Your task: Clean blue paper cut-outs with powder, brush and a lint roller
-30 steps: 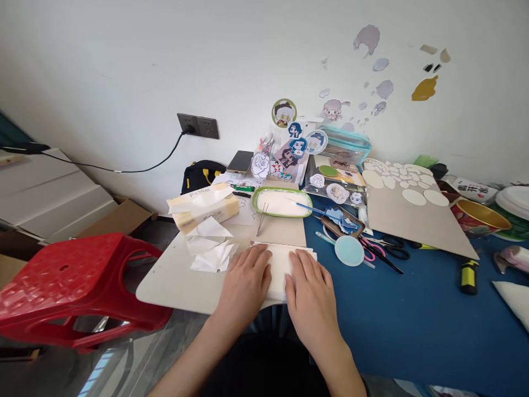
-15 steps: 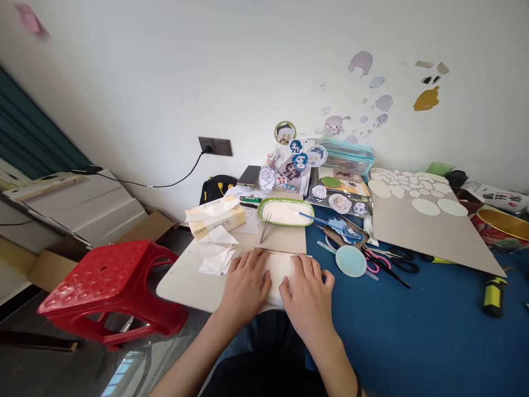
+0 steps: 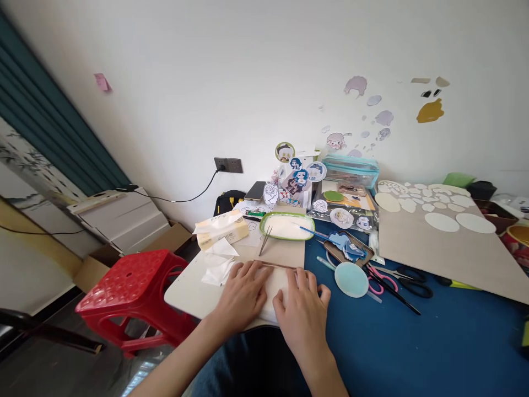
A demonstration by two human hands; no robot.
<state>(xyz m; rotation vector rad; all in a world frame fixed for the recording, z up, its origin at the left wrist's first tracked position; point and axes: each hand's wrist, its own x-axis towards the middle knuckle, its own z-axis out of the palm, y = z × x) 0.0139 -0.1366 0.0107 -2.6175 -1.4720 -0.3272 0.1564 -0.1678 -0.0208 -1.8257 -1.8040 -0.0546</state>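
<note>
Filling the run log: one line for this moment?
left hand: on white pad | right hand: on white pad | beyond: tweezers, green-rimmed dish

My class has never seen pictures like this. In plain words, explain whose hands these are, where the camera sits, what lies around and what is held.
No machine here: these are a person's bare hands, seen by a camera worn on that person's head, looking forward and down. The left hand and right hand rest on a flat white pad, without lifting it. Beyond is a green-rimmed oval dish of something white, with slim metal tweezers at its near edge. A yellow-and-white tissue pack lies to the left, a pale turquoise disc to the right.
</note>
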